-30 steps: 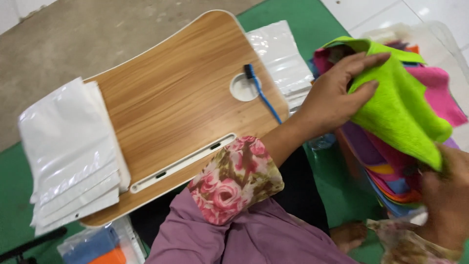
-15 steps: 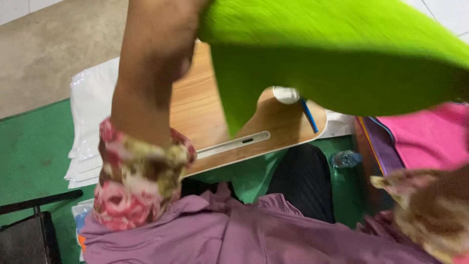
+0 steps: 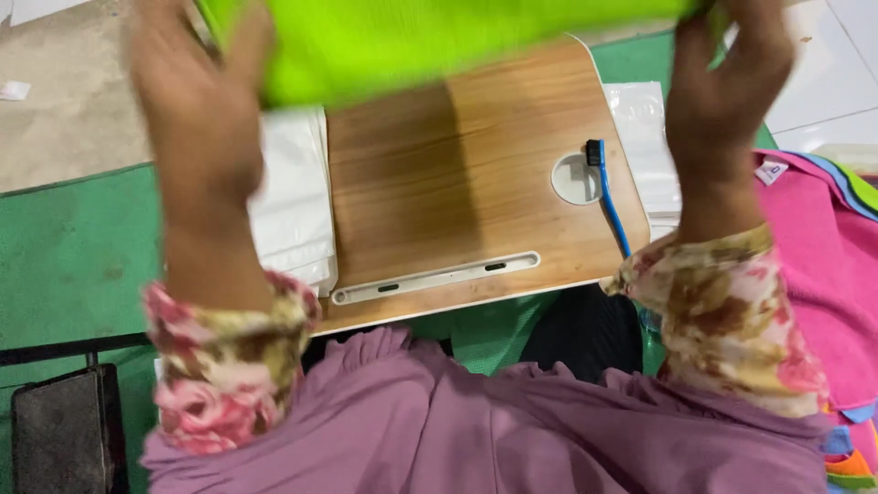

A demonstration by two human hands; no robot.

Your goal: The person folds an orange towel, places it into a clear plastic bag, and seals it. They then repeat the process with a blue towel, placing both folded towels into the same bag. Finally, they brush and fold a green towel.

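Note:
A bright lime-green cloth [image 3: 439, 41] is stretched across the top of the view, above a small wooden lap table [image 3: 466, 210]. My left hand [image 3: 206, 110] grips its left end and my right hand [image 3: 727, 82] grips its right end, both raised and blurred. Floral cuffs and purple sleeves show below the wrists. The cloth's upper part runs out of the frame.
A blue toothbrush [image 3: 608, 197] lies beside a round white hole [image 3: 574, 178] in the table. A stack of white plastic bags [image 3: 293, 201] lies left of the table, clear bags [image 3: 649, 137] right. Pink and coloured cloths [image 3: 823, 274] pile at right. A dark box [image 3: 59, 425] sits bottom left.
The green cloth came off the pile at right and now hangs spread between both hands above the table. The view swung left to centre on the table.

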